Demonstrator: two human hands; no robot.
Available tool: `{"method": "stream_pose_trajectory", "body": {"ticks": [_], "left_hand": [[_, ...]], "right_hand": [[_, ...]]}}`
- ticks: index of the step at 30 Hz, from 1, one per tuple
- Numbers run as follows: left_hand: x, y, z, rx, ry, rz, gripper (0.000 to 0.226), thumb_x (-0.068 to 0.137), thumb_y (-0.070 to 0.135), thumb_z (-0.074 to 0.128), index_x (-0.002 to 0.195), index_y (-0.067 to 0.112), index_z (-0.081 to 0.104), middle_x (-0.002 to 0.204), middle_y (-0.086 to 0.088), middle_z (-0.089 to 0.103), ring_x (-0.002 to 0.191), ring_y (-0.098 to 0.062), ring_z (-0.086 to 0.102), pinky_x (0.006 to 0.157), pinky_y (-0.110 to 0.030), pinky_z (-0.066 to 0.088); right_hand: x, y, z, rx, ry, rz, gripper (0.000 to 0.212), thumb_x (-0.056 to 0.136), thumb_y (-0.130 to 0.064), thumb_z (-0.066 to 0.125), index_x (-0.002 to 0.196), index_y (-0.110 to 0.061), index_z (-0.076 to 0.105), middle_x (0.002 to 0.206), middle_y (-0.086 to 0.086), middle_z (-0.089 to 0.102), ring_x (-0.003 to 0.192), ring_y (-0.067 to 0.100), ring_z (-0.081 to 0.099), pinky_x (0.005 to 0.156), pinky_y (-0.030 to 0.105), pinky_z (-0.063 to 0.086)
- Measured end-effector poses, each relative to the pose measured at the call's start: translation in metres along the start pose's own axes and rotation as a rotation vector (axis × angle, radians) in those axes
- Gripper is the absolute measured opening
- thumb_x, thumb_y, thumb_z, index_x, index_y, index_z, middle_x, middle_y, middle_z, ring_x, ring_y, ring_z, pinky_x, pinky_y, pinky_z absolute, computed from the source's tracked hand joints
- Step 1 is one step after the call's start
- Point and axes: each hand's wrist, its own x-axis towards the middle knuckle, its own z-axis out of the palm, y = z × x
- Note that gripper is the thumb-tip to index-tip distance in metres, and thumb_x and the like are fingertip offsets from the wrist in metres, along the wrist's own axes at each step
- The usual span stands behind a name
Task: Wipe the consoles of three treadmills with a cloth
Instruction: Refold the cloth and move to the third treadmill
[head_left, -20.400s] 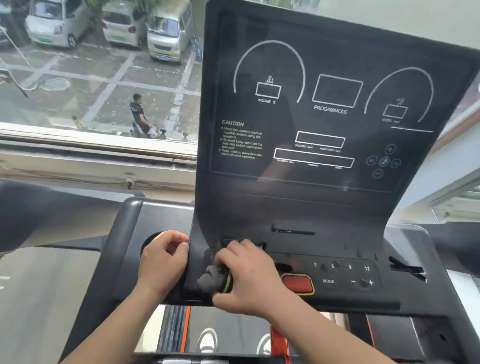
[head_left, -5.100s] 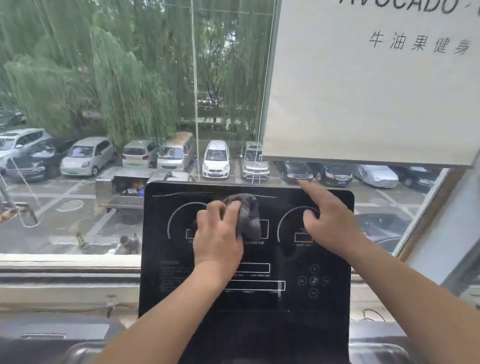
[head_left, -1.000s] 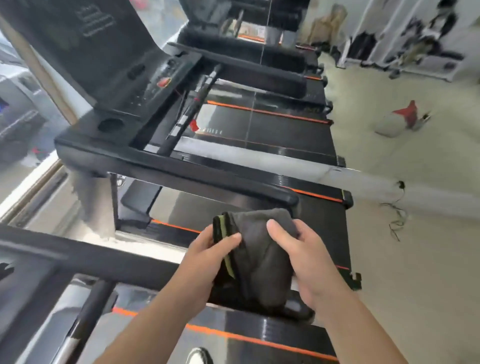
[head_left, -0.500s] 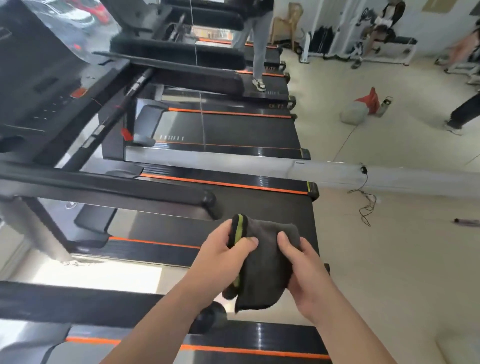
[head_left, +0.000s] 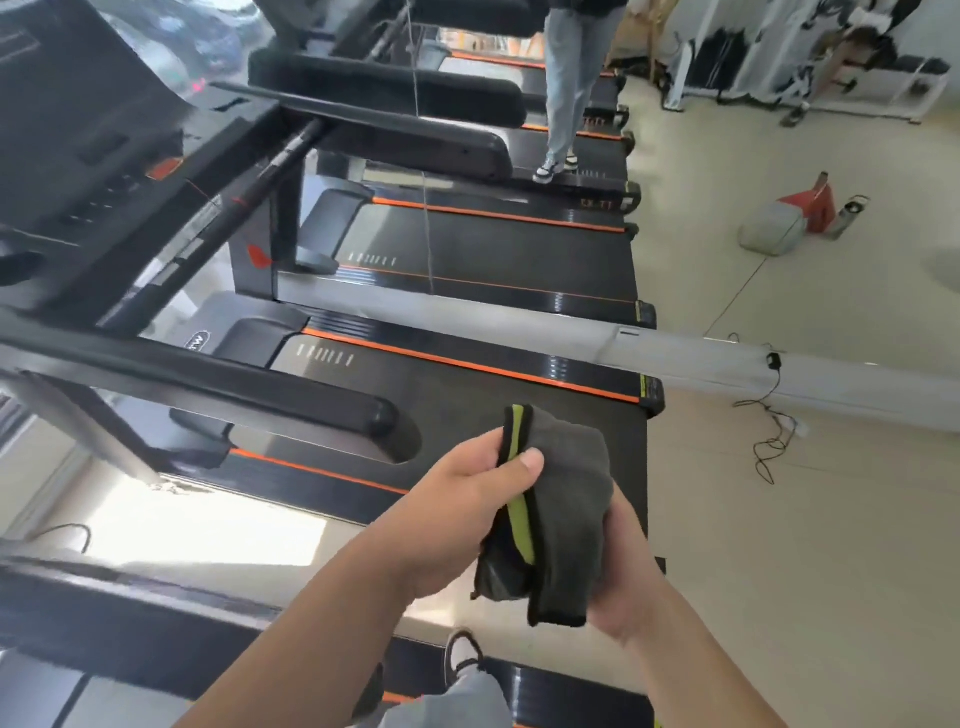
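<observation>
Since half a second ago my right hand (head_left: 621, 577) is slipping from the front of the cloth (head_left: 563, 509) to behind it, so its fingers are hiding and I cannot tell whether they are curling. My left hand (head_left: 462, 501) is pinching the green-trimmed edge under its thumb. I am judging the folded cloth light, soft and floppy, best gripped by a bunched fold; it is hanging over the treadmill belt (head_left: 467, 400), well apart from the next console (head_left: 93, 130).
</observation>
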Motion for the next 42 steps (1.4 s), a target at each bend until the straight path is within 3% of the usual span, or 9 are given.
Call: {"method": "stream_pose_trajectory", "body": {"ticks": [5,12,15,17,20,24,32,38,42], "left_hand": [[0.028,0.033,-0.036,0.034,0.045,-0.059,0.026,0.11,0.027,0.05,0.13,0.021,0.065,0.125,-0.001,0.074,0.121,-0.022,0.068,0.104,-0.047,0.053],[0.054,0.07,-0.097,0.87,0.654,0.149,0.012,0.1,0.04,0.06,0.095,0.028,0.061,0.097,0.011,0.055,0.088,-0.006,0.058,0.083,-0.03,0.05],[0.065,0.076,-0.121,0.625,0.8,0.175,0.008,0.097,0.039,0.066,0.098,0.031,0.064,0.101,0.008,0.062,0.093,-0.007,0.062,0.088,-0.036,0.055],[0.076,0.082,-0.14,0.402,0.831,0.14,0.021,0.089,0.046,0.075,0.106,0.038,0.064,0.11,0.012,0.066,0.101,-0.005,0.064,0.092,-0.035,0.057],[0.089,0.095,-0.167,-0.12,0.563,-0.03,0.055,0.076,0.054,0.085,0.123,0.032,0.069,0.126,0.003,0.072,0.115,-0.019,0.07,0.1,-0.044,0.056],[0.117,0.106,-0.186,-0.542,0.389,-0.093,0.042,0.09,0.035,0.074,0.122,0.008,0.076,0.133,-0.018,0.069,0.123,-0.034,0.067,0.104,-0.045,0.052],[0.22,0.163,-0.218,-0.679,0.698,-0.054,0.023,0.091,0.016,0.068,0.105,0.003,0.081,0.12,-0.023,0.074,0.106,-0.035,0.074,0.088,-0.042,0.06],[0.251,0.221,-0.253,-0.713,0.919,0.086,0.022,0.097,0.016,0.065,0.108,0.003,0.079,0.117,-0.023,0.075,0.108,-0.038,0.073,0.096,-0.047,0.056],[0.248,0.243,-0.287,-0.78,1.004,0.145,0.026,0.095,0.018,0.069,0.114,0.003,0.077,0.117,-0.021,0.075,0.108,-0.038,0.074,0.101,-0.05,0.054]], "right_hand": [[0.054,-0.034,0.043,0.125,-0.201,0.097,0.11,0.073,-0.09,0.062,0.15,-0.012,0.055,0.156,0.023,0.047,0.148,0.042,0.04,0.126,0.059,0.021],[0.099,-0.075,0.11,-0.052,-0.233,0.059,0.063,0.09,-0.057,0.057,0.121,-0.005,0.077,0.134,0.023,0.068,0.118,0.038,0.069,0.095,0.047,0.059],[0.118,-0.097,0.141,-0.193,-0.326,0.1,0.043,0.077,-0.025,0.08,0.113,-0.002,0.079,0.127,0.025,0.071,0.111,0.038,0.073,0.089,0.046,0.061],[0.134,-0.113,0.157,-0.236,-0.346,0.139,0.031,0.084,-0.014,0.067,0.107,0.001,0.081,0.122,0.026,0.073,0.104,0.038,0.075,0.084,0.045,0.063],[0.165,-0.135,0.176,-0.319,-0.298,0.186,0.036,0.094,-0.019,0.054,0.11,0.002,0.079,0.125,0.027,0.071,0.108,0.04,0.073,0.093,0.048,0.059],[0.22,-0.166,0.203,-0.517,-0.353,0.253,0.038,0.099,-0.021,0.057,0.126,0.002,0.072,0.131,0.026,0.068,0.121,0.041,0.068,0.108,0.052,0.049],[0.362,-0.25,0.279,-1.087,-0.489,0.04,0.03,0.088,-0.027,0.082,0.115,-0.015,0.076,0.114,0.008,0.079,0.108,0.027,0.075,0.096,0.048,0.06],[0.421,-0.283,0.351,-1.081,-0.599,0.188,0.029,0.101,-0.03,0.06,0.119,-0.014,0.076,0.116,0.013,0.076,0.094,0.028,0.069,0.08,0.043,0.057],[0.448,-0.272,0.409,-1.125,-0.66,0.132,0.023,0.103,-0.027,0.062,0.115,-0.014,0.077,0.113,0.011,0.079,0.109,0.032,0.074,0.104,0.052,0.053]]}}
